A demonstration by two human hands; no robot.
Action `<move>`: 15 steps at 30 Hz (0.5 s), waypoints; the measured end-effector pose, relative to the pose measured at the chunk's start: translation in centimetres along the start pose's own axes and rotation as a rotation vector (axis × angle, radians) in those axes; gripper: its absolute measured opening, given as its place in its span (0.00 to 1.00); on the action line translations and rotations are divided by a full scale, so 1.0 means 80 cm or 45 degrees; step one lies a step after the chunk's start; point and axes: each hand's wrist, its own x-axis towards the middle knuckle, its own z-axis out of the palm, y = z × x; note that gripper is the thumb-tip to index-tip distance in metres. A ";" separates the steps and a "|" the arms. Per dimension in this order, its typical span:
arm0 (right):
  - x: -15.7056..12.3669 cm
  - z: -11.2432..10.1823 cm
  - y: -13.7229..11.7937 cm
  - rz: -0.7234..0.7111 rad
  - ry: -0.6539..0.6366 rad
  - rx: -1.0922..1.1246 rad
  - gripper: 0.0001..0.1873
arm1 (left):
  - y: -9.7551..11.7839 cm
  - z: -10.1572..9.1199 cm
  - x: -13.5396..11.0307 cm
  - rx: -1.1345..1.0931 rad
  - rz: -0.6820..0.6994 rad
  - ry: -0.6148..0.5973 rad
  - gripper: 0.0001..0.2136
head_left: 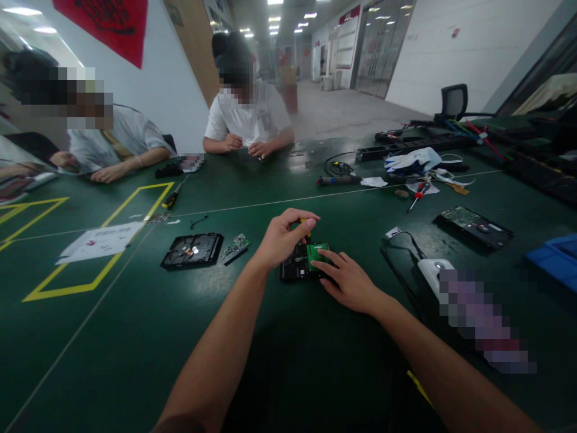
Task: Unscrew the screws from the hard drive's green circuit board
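Note:
My left hand (288, 234) is closed, thumb and fingers pinched around the yellow handle of a small screwdriver (307, 224), mostly hidden by the hand. It stands over the far side of a black hard drive (294, 269) with a green circuit board (317, 255) on its right half. Fingers spread and stretched out, my right hand (347, 279) rests on the board and the drive's right edge. To the left lies another black drive (193, 250), and a loose circuit board (237, 248) is between it and my left hand. The screwdriver's tip cannot be made out.
A third drive (473, 227), a blue bin (556, 260) and a white device with a cable (435, 270) lie to the right. Farther off are a red screwdriver (420, 193) and gloves (412, 161). A yellow-black screwdriver (170, 198) and paper (99, 242) lie left. Two people sit opposite.

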 end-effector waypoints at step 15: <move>0.000 0.001 0.001 0.002 0.016 0.002 0.26 | 0.002 0.001 0.000 -0.083 -0.052 -0.054 0.14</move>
